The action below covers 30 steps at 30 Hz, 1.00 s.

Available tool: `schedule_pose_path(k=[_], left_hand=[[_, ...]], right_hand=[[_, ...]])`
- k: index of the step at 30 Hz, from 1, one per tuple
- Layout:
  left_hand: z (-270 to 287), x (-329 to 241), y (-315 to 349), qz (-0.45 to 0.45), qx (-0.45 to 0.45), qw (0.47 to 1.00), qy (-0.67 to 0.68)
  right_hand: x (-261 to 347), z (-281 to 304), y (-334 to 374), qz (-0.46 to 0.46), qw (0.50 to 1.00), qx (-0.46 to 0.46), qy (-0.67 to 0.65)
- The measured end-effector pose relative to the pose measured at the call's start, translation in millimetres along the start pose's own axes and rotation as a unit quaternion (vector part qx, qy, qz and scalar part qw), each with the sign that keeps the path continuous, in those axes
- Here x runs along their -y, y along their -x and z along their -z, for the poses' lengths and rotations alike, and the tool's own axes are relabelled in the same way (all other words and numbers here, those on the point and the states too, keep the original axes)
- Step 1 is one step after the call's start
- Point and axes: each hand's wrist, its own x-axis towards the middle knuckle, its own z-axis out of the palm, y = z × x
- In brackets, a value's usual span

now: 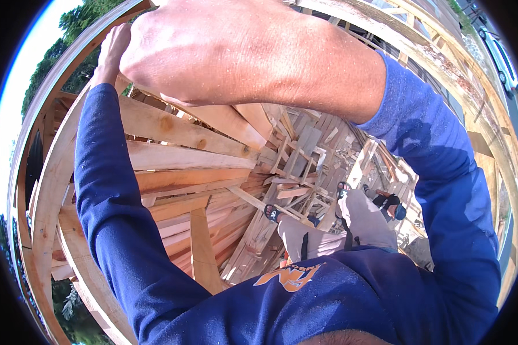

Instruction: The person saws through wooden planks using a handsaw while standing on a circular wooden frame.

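My right hand [213,52] is close up at the top, its back toward me and its fingers curled into a closed grip. Whatever it may hold is hidden behind the knuckles. Farther to the left, my left hand [114,49] is raised at the end of an outstretched arm. Its fingers bend over the edge of a wooden beam [63,72] that curves along the upper left. Below both hands, several pale wooden boards [184,129] stand side by side like a wall of planks.
I stand high on timber framing, a narrow plank [265,201] by my feet. Scrap wood [311,198] lies scattered far below. A person [390,204] in a dark cap is down there. More beams [443,63] run along the right; a white vehicle [499,60] is beyond.
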Motion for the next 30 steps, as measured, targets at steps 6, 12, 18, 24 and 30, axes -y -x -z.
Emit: schedule_pose_path(k=[6,12,18,24,30], left_hand=[[18.0,-13.9,21.5,-0.007,0.02,0.99,-0.137],[10.1,-19.5,7.5,-0.135,-0.054,0.985,-0.091],[-2.0,2.2,1.4,-0.099,-0.031,0.991,-0.088],[7.0,-33.5,4.8,-0.043,0.04,0.991,-0.121],[24.5,-49.2,8.3,-0.041,-0.016,0.995,-0.091]], right_hand=[[6.1,48.5,43.7,-0.008,0.992,0.124,0.006],[4.6,50.9,20.2,-0.006,0.994,0.103,0.03],[-27.3,-5.0,12.5,0.005,0.988,0.152,-0.013],[-14.3,73.2,18.6,0.085,0.965,0.248,0.001],[17.4,103.7,21.1,0.032,0.99,0.134,0.01]])
